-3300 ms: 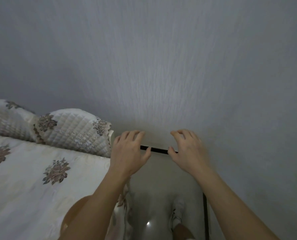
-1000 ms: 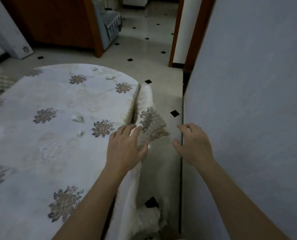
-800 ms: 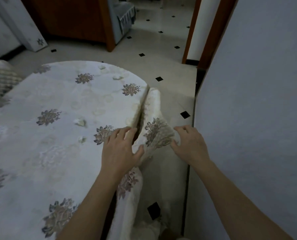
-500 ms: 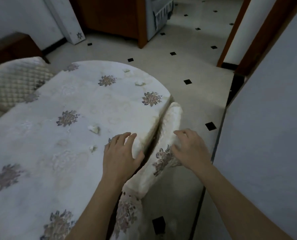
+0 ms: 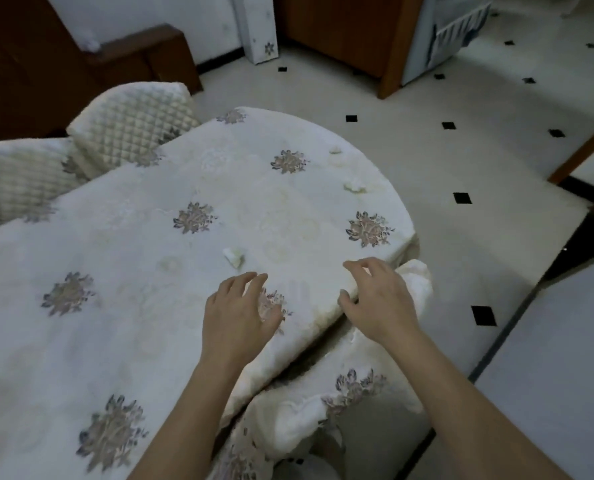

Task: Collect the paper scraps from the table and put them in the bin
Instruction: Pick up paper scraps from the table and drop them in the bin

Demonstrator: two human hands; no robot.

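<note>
A: Now that the view has swung off the wall, what's different?
B: Both hands have come over the table (image 5: 288, 209). The left hand (image 5: 240, 313) lies relaxed, the right hand (image 5: 378, 299) loosely curled at the edge; neither holds anything.
A: The scraps?
B: The nearest scrap (image 5: 234, 256) lies just beyond the left fingers (image 5: 250, 282), two more (image 5: 356, 185) near the far rim. Picking can begin, I'd say; no bin shows.
A: The room?
B: Flowered cloth (image 5: 122, 237), quilted chairs (image 5: 132, 123), tiled floor (image 5: 427, 150).

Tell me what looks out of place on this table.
Stray paper litters the tablecloth: one scrap just beyond the left hand, two more scraps near the far right edge. The cloth bunches beside the right hand.
</note>
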